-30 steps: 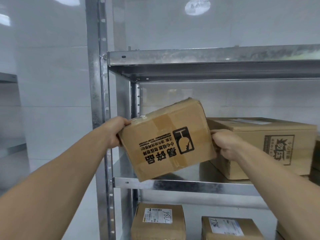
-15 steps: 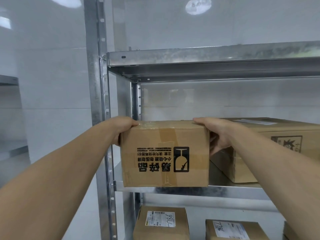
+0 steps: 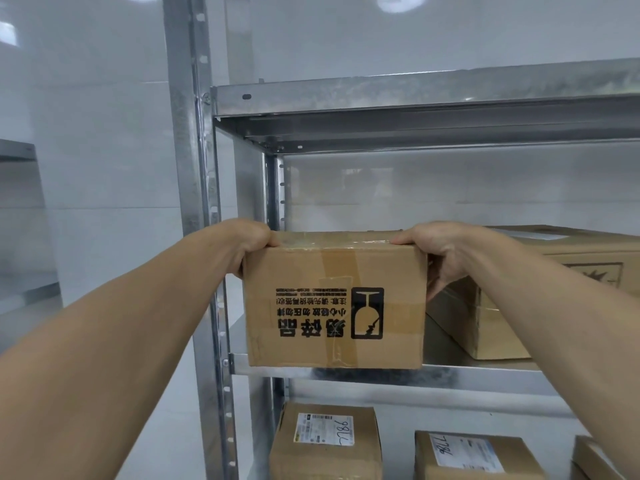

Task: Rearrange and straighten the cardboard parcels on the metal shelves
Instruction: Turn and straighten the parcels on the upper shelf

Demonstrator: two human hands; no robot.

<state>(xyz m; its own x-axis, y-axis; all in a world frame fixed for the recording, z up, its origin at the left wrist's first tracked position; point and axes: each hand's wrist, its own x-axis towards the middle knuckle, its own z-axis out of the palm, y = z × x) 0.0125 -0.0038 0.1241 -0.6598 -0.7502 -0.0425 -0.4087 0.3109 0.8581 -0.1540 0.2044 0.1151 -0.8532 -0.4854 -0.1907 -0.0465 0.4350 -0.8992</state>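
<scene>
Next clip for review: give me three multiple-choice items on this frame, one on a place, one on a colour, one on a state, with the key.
1. Where is the held parcel?
A. lower shelf
B. left end of the middle shelf
C. top shelf

2. Its printing is:
A. red
B. black
C. blue

3. The wine-glass symbol on it is:
A. upright
B. upside down
C. covered by a label

Key:
1. B: it is at the shelf's front lip by the left post, left of a larger box.
2. B: the characters and symbol are black.
3. B: the glass's foot is on top, while the left hand and right hand grip the top corners.
</scene>
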